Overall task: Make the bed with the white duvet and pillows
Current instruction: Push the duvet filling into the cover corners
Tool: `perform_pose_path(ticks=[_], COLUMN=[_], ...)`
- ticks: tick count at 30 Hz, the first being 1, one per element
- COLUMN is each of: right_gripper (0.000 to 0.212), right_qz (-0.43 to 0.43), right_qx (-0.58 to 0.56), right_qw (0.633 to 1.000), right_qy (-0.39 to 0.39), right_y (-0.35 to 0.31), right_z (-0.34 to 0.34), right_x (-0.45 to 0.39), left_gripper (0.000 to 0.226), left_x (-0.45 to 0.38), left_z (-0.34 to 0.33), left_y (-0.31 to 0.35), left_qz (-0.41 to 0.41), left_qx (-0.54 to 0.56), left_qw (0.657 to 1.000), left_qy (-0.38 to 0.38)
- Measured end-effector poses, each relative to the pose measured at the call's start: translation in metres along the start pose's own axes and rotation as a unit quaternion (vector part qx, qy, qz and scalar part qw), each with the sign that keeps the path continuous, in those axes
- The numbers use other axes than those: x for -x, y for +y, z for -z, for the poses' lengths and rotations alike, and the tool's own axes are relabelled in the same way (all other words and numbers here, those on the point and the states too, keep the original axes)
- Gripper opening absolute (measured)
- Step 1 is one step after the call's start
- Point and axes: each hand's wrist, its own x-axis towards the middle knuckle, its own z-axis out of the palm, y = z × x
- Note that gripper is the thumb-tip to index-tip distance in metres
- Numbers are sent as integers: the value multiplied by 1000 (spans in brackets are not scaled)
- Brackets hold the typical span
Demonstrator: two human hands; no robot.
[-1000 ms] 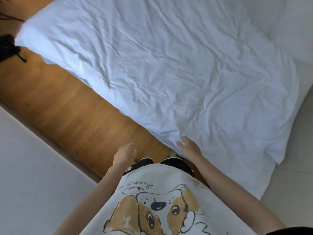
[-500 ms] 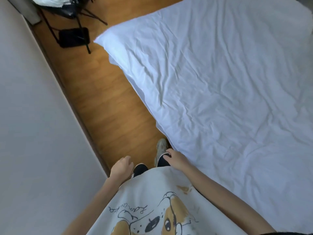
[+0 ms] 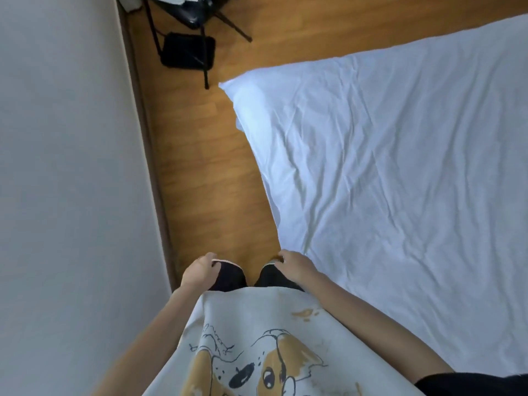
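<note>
neither hand holds anything: the left hand (image 3: 200, 271) hangs loosely curled by the thigh, and the right hand (image 3: 295, 267) hangs loosely curled just beside the duvet (image 3: 400, 181) edge. whether it touches the cloth i cannot tell. the white duvet lies spread and wrinkled over the bed to the right, above the wood floor (image 3: 205, 167). a wall (image 3: 65, 167) runs along the left; a black stand (image 3: 185, 38) sits far off.
</note>
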Motion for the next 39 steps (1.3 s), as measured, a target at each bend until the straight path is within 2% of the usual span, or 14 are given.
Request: perform_pose_path(ticks=[5,12,20,23,27,31,35,39], right_gripper=[48,51,43,28,43,32,37,44], right_qz=[-10,-48,-15,-6,-13,-11,-16,-44], right_qx=[3,-43,-106,-109,-110,-128,-131,-221], right_qw=[1000,998,993,993,993,990,990,972], right_qy=[-4,16,50,54,46,56,45,64], right_y=[-60,-198,-363,-394,-422,-437,-448,-451], right_z=[79,168,282,319,389,461,537,603], right_x=[-57,-165,-242,-275,-331,-389,-426,-441], left_gripper=[38,33,38,35,36,36,32,32], left_x=[-57,-186,-301,-336,-400,-466,-527,-563], left_z=[73,232,421,463,522,581,644,700], left_y=[4,-18,29,50,87,137,204,276], left_qz=[-4,-25,-80,-91,-94,-98,-127,-180], left_qx=[9,-7,-69,-98,-131,-158,-207,-228], left_qw=[1000,999,993,990,985,980,968,955], left_qy=[-5,-41,-43,-51,-64,-74,-68,-55])
